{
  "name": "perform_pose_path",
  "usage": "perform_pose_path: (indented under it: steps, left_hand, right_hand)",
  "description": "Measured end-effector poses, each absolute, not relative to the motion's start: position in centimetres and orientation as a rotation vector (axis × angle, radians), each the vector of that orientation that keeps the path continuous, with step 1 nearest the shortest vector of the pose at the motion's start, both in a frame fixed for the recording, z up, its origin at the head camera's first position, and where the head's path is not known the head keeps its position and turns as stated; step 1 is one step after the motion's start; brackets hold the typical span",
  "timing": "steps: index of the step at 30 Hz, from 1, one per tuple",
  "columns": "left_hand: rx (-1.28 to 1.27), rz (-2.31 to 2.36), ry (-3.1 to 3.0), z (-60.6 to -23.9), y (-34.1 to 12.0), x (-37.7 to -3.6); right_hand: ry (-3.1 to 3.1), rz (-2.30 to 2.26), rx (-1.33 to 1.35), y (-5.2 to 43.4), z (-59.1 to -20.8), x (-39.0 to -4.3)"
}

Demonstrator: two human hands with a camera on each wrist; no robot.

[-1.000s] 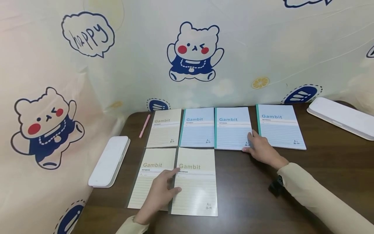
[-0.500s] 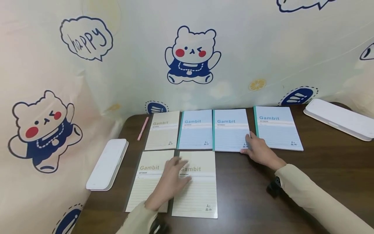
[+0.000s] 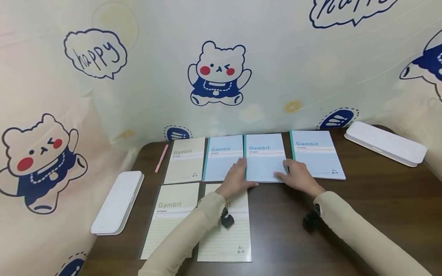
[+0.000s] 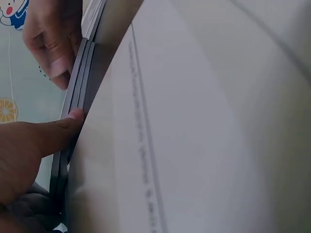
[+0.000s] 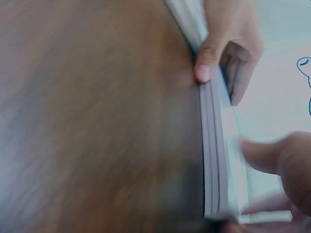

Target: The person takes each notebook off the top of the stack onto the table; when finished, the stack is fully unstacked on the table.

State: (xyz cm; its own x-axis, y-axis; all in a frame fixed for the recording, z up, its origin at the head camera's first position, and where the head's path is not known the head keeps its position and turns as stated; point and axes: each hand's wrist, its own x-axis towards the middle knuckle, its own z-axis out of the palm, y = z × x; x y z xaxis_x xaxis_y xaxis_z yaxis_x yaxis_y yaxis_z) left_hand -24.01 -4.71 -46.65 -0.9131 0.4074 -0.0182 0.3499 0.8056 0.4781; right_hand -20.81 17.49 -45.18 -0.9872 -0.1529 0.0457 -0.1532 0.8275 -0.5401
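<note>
Three pale blue notebooks (image 3: 264, 157) with teal spines and three cream notebooks (image 3: 172, 214) with gold lettering lie on a dark brown table (image 3: 380, 199). Pink pen (image 3: 161, 158). White cases (image 3: 117, 203). Beige sleeves (image 3: 359, 230).

Bare table (image 3: 380, 199) lies open right; notebooks (image 3: 224, 230) crowd the left.

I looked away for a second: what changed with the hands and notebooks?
The left hand left the cream notebooks in front and moved up to the middle blue notebook, taking its near edge. The right hand stayed on that notebook. No notebook has visibly shifted.
</note>
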Motion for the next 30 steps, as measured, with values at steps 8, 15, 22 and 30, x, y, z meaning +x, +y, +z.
perform_pose_path:
  steps: [8,15,22,30]
  left_hand:
    - [0.551,0.8,2.849,-46.9,-4.4,-23.8]
    - [0.545,0.739,2.847,-47.1,-4.4,-23.9]
    - [0.595,0.718,2.835,-47.0,-4.6,-23.8]
    - [0.613,0.647,2.829,-45.9,-5.3,-23.7]
  right_hand:
    - [-3.009,0.854,0.019,16.8,-44.8,-23.7]
    - [-3.027,1.177,-0.07,19.6,-43.0,-24.9]
    - [-2.855,1.448,-0.104,23.1,-41.2,-20.7]
    - [-2.847,1.532,-0.435,22.2,-41.3,-6.3]
